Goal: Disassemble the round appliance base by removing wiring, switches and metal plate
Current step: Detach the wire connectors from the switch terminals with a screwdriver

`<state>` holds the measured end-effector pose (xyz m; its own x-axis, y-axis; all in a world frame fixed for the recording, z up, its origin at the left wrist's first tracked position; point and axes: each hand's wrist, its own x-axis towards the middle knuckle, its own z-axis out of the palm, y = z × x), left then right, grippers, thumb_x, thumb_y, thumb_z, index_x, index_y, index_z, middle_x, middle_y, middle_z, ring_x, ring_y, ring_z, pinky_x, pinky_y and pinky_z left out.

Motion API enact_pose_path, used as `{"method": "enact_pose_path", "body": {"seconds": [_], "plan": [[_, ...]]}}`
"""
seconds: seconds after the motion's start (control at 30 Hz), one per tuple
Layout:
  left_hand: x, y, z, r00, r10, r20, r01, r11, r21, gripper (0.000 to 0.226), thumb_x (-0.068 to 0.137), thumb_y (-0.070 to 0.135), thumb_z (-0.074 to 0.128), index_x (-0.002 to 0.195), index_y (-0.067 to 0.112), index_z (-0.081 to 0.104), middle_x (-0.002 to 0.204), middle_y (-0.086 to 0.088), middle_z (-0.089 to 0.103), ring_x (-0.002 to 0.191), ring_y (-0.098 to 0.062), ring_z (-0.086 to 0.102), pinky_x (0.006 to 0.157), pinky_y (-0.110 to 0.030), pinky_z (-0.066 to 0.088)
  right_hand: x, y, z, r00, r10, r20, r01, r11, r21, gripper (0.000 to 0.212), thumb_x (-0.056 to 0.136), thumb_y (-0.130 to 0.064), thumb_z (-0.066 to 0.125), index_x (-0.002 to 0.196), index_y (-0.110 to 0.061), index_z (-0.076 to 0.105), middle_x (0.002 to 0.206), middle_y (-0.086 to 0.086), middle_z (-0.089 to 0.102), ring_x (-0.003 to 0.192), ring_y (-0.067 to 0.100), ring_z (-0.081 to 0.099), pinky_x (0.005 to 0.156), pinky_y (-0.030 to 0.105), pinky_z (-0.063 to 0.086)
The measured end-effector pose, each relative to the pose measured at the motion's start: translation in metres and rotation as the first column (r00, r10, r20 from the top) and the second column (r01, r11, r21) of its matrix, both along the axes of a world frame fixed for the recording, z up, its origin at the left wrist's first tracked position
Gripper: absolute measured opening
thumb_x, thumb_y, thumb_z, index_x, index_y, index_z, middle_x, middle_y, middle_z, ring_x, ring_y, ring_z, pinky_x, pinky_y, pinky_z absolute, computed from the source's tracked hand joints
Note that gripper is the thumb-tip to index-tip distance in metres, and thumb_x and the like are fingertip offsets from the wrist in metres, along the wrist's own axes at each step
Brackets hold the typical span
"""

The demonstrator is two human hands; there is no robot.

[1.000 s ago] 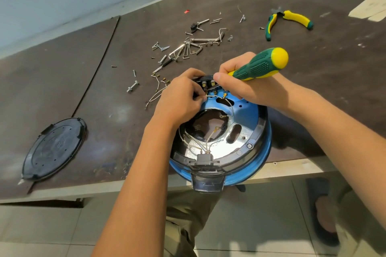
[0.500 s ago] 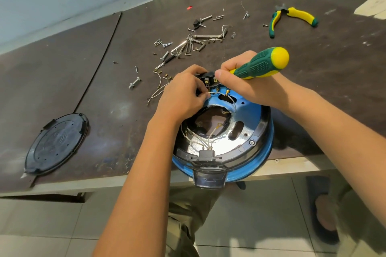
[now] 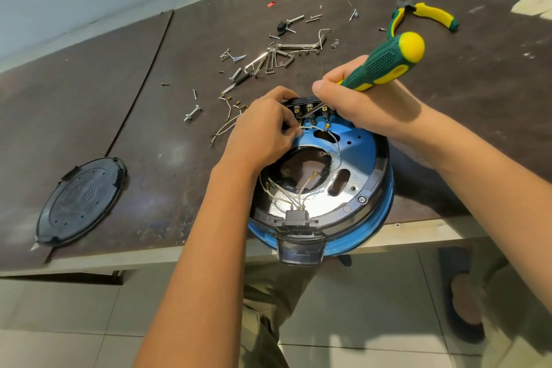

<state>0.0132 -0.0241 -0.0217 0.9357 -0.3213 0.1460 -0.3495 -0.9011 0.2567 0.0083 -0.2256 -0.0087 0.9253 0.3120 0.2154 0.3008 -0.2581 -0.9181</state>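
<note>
- Round appliance base [image 3: 369, 155] sits at the table's [image 3: 143, 134] near edge.
- Step, as judged: freeing wiring from the switch block [image 3: 304, 104].
- Left hand [image 3: 257, 134] fingers pinch a white wire [image 3: 309, 127]; right hand [image 3: 364, 110] fingers clamp the screwdriver [image 3: 385, 64].
- Next move calls for gently levering the terminal off.

Base [image 3: 367, 158] sits on table [image 3: 149, 128], its near edge overhanging the table's edge. Left hand [image 3: 263, 134] at the base's far rim pinches a white wire [image 3: 307, 127] just below the switch block [image 3: 307, 104]. Right hand [image 3: 367, 107], also at the far rim, grips screwdriver [image 3: 388, 63]; shaft meets the block's terminals, handle tilted up and to the right. Connector [image 3: 294, 215] at the near rim. Beyond the base: screws [image 3: 236, 55], hex keys [image 3: 280, 60], pliers [image 3: 430, 13] farther right. Lid [image 3: 80, 203] well left of the base.
</note>
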Motion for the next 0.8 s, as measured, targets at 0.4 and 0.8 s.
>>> {"method": "enact_pose_path", "body": {"seconds": [0.4,0.8], "plan": [[-0.0013,0.0002,0.0010,1.000,-0.011,-0.024,0.010,1.000,-0.017,0.008,0.086,0.022,0.075,0.081,0.018,0.079,0.136,0.012,0.053,0.108,-0.015,0.057,0.082,-0.037,0.053,-0.0009,0.0041,-0.0015,0.997,-0.072,-0.031,0.073,0.996,0.045,0.045,0.102,-0.023,0.060,0.059,-0.017,0.049,0.040,-0.015,0.042,0.041,0.003,0.047,0.044,0.009,0.034],[0.0014,0.0017,0.0006,0.999,-0.004,-0.041,0.003,1.000,-0.030,0.008,0.086,0.022,0.075,0.080,0.019,0.079,0.137,0.014,0.052,0.110,-0.012,0.057,0.085,-0.038,0.052,-0.0030,0.0080,0.0068,0.979,-0.154,-0.130,0.155,0.988,-0.008,0.040,0.100,-0.033,0.059,0.064,-0.017,0.049,0.046,-0.011,0.039,0.037,0.006,0.039,0.042,0.021,0.031]]}}
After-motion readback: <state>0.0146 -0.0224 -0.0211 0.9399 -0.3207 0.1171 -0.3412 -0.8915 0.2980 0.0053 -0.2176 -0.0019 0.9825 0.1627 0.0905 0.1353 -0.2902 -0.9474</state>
